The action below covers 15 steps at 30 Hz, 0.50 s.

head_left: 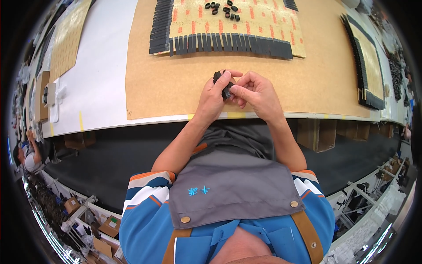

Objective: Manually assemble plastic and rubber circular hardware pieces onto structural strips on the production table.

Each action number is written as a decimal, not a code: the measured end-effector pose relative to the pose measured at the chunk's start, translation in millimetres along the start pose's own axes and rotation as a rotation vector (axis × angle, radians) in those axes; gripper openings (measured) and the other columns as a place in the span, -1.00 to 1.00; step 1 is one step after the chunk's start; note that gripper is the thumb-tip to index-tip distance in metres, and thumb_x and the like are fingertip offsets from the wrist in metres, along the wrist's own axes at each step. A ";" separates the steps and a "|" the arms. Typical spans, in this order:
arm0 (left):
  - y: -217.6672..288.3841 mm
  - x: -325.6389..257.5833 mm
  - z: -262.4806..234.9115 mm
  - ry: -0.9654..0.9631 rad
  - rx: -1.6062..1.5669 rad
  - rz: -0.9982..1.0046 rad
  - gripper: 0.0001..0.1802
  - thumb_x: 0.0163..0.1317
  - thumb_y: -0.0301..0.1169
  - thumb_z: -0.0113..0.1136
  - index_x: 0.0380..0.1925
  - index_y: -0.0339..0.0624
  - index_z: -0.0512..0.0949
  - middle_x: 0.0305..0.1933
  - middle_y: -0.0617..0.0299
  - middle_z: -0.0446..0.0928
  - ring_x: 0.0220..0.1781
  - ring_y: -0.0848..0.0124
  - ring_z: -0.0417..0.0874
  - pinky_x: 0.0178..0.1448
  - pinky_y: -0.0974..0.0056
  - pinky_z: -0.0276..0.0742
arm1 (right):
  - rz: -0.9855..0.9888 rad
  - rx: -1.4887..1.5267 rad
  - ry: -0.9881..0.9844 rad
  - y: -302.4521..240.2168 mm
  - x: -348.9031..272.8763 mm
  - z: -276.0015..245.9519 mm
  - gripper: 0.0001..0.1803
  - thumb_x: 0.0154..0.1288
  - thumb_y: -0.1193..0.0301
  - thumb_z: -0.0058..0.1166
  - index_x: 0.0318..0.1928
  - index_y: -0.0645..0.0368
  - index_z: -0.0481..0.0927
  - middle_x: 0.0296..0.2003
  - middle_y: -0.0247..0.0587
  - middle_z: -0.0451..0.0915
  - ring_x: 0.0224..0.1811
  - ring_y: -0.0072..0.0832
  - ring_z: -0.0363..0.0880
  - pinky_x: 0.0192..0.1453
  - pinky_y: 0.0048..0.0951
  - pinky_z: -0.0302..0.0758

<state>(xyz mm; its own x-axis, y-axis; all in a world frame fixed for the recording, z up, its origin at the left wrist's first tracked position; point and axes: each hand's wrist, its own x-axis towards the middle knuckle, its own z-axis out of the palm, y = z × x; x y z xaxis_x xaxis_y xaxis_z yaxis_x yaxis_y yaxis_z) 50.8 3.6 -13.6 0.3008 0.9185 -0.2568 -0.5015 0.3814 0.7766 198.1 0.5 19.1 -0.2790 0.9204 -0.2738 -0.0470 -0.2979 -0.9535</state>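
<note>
My left hand (212, 96) is closed around a small bundle of black strips (226, 93), held just above the near part of the brown sheet. Thumb and fingers of my right hand (260, 93) pinch the bundle's right side, so both hands meet on it. Fingers cover much of the bundle, and its exact shape is hard to make out. Beyond my hands lies a yellowish board (193, 21) with red print. Flat black strips (228, 44) line its near edge side by side, and more run up its left edge. Several short black loops (227, 9) lie loose on the board.
Brown paper (167, 88) covers the middle of the white table (99, 57). Another strip-edged board (368, 66) lies at the right, and a bare yellowish board (70, 42) at the far left. Cardboard boxes (317, 134) stand beneath the table. Another person (31, 156) is at far left.
</note>
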 end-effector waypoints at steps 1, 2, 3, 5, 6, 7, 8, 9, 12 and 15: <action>0.0 0.6 0.0 -0.003 0.000 0.005 -0.60 0.40 -0.18 -0.13 -0.10 -0.35 0.45 -0.44 0.27 0.44 -0.46 0.54 0.41 -0.36 0.44 0.33 | -0.012 0.038 0.020 0.8 0.1 1.1 -0.85 0.24 0.48 0.13 -0.35 0.31 0.45 -0.50 -0.18 0.59 -0.52 -0.64 0.54 -0.49 -0.62 0.49; -0.4 0.8 0.1 0.012 -0.005 0.023 -0.61 0.41 -0.18 -0.13 -0.10 -0.34 0.45 -0.47 0.30 0.40 -0.48 0.55 0.37 -0.37 0.44 0.31 | -0.016 0.034 0.019 0.8 -0.1 2.6 -0.85 0.24 0.48 0.13 -0.35 0.31 0.45 -0.50 -0.18 0.59 -0.52 -0.64 0.54 -0.49 -0.62 0.49; -0.9 0.8 0.3 0.027 -0.010 0.041 -0.61 0.41 -0.18 -0.13 -0.11 -0.33 0.45 -0.50 0.33 0.36 -0.50 0.56 0.34 -0.38 0.43 0.30 | -0.022 0.061 0.041 0.7 -0.4 4.2 -0.85 0.25 0.49 0.12 -0.35 0.31 0.44 -0.50 -0.17 0.58 -0.52 -0.63 0.54 -0.48 -0.62 0.49; -1.4 1.1 1.2 0.042 -0.044 0.047 -0.60 0.41 -0.15 -0.13 -0.12 -0.31 0.45 -0.54 0.36 0.31 -0.52 0.57 0.32 -0.41 0.44 0.28 | -0.033 0.086 0.060 1.3 -0.9 6.8 -0.86 0.26 0.50 0.10 -0.34 0.31 0.43 -0.50 -0.16 0.58 -0.52 -0.63 0.54 -0.47 -0.61 0.50; -1.1 0.8 2.0 0.059 -0.078 0.047 -0.59 0.41 -0.13 -0.13 -0.13 -0.30 0.45 -0.57 0.39 0.25 -0.54 0.58 0.30 -0.43 0.45 0.26 | -0.055 0.111 0.084 2.7 -1.0 7.5 -0.87 0.27 0.51 0.08 -0.34 0.30 0.42 -0.50 -0.16 0.58 -0.52 -0.62 0.54 -0.46 -0.61 0.50; 0.4 0.7 3.0 0.057 -0.077 0.053 -0.59 0.41 -0.13 -0.13 -0.13 -0.30 0.45 -0.57 0.39 0.25 -0.54 0.58 0.30 -0.43 0.45 0.26 | -0.079 0.137 0.109 3.1 -0.9 8.2 -0.88 0.28 0.52 0.07 -0.34 0.30 0.41 -0.51 -0.16 0.58 -0.52 -0.61 0.54 -0.45 -0.60 0.51; 2.3 0.2 4.1 0.049 -0.167 0.027 -0.61 0.42 -0.14 -0.13 -0.14 -0.29 0.44 -0.59 0.40 0.20 -0.56 0.58 0.25 -0.43 0.43 0.25 | -0.085 0.136 0.106 2.4 -2.0 8.9 -0.88 0.28 0.52 0.07 -0.34 0.30 0.41 -0.51 -0.16 0.58 -0.52 -0.61 0.54 -0.45 -0.60 0.51; 4.1 0.1 5.0 0.040 -0.256 0.001 -0.62 0.42 -0.14 -0.14 -0.15 -0.28 0.44 -0.60 0.42 0.14 -0.57 0.58 0.20 -0.44 0.42 0.23 | -0.094 0.153 0.117 1.5 -3.9 9.3 -0.89 0.28 0.53 0.06 -0.34 0.30 0.41 -0.51 -0.16 0.57 -0.53 -0.60 0.54 -0.44 -0.60 0.51; 1.2 3.4 -1.6 -0.055 -0.409 -0.015 -0.59 0.42 -0.12 -0.12 -0.18 -0.31 0.43 -0.60 0.42 0.08 -0.59 0.58 0.17 -0.47 0.43 0.23 | -0.113 0.181 0.127 0.5 -6.2 8.6 -0.89 0.29 0.54 0.04 -0.33 0.30 0.40 -0.51 -0.16 0.57 -0.53 -0.59 0.54 -0.44 -0.60 0.50; -0.7 4.0 -0.6 -0.090 -0.460 -0.013 -0.62 0.41 -0.17 -0.08 -0.16 -0.33 0.42 -0.61 0.42 0.09 -0.59 0.59 0.18 -0.48 0.43 0.23 | -0.134 0.179 0.152 6.9 -6.9 6.8 -0.90 0.29 0.54 0.04 -0.32 0.31 0.40 -0.51 -0.17 0.56 -0.51 -0.58 0.55 -0.44 -0.60 0.50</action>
<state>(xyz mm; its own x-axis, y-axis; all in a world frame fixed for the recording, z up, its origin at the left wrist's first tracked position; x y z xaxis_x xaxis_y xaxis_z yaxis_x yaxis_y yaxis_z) 51.8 7.1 -15.5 0.3683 0.9083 -0.1985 -0.7986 0.4184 0.4326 193.2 -9.6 15.3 -0.1124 0.9781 -0.1750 -0.2467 -0.1981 -0.9486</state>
